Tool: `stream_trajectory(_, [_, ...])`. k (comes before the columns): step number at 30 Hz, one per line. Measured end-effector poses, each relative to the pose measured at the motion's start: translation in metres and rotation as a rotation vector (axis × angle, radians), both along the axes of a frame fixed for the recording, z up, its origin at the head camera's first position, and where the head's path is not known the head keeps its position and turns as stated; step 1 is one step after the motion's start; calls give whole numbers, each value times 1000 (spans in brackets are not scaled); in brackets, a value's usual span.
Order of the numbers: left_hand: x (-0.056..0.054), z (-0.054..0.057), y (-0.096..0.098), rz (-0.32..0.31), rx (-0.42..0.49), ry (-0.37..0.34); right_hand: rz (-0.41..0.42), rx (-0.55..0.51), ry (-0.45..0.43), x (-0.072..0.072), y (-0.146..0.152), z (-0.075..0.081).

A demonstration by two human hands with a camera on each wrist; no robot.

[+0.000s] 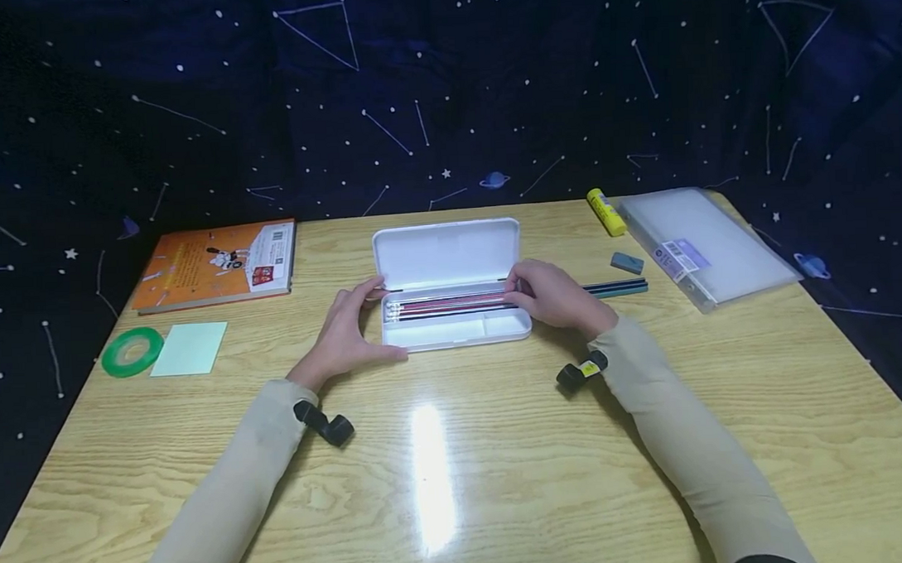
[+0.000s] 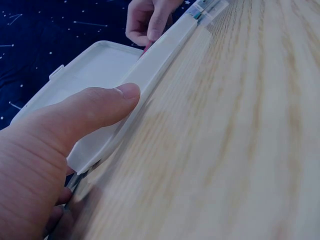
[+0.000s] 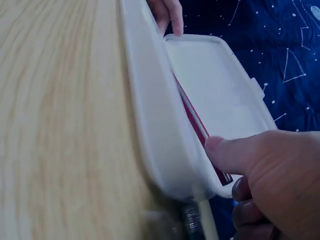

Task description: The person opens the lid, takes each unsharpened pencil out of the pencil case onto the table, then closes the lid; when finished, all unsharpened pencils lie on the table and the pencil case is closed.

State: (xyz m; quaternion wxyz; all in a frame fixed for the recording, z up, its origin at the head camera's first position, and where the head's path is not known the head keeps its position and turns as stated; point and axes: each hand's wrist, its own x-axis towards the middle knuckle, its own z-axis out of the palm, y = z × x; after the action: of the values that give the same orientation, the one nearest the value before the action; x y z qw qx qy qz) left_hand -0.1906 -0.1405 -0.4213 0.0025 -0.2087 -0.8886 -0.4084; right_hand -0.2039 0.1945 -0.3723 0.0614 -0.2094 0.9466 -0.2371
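Note:
An open white pencil case (image 1: 450, 255) stands mid-table, its lid tipped back toward the cloth. Several pencils (image 1: 444, 305), red and dark, lie lengthwise in its rear part. My left hand (image 1: 341, 331) holds the case's left end, thumb along the front wall and fingers at the back corner. At the right end, my right hand (image 1: 552, 294) pinches a red-and-dark striped pencil (image 3: 192, 115) between thumb and fingers, over the case. Some dark and teal pencils (image 1: 617, 289) lie on the table just right of the case, partly hidden by my right hand.
An orange book (image 1: 197, 270), green tape roll (image 1: 133, 352) and pale green sticky notes (image 1: 189, 349) lie on the left. To the right are a yellow glue stick (image 1: 606, 212), a blue-grey eraser (image 1: 627, 263) and a clear plastic folder (image 1: 718, 239). A starry cloth (image 1: 444, 91) hangs behind the table.

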Motion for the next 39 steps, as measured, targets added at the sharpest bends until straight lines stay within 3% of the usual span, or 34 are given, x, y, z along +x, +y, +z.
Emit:
stream_trajectory(4, [0, 0, 0, 1, 0, -2, 13, 0, 54, 5, 1, 4])
stream_trajectory(12, [-3, -1, 4, -7, 9, 1, 21, -53, -17, 5, 7, 3])
stream_trajectory(20, [-2, 0, 4, -3, 15, -2, 76, -129, 42, 7, 9, 2])
stream_trajectory(29, [0, -1, 3, -1, 18, -12, -41, -257, 149, 10, 19, 1])
stream_trajectory(39, [1, -1, 1, 4, 14, -19, -151, -411, 225, 15, 53, -6])
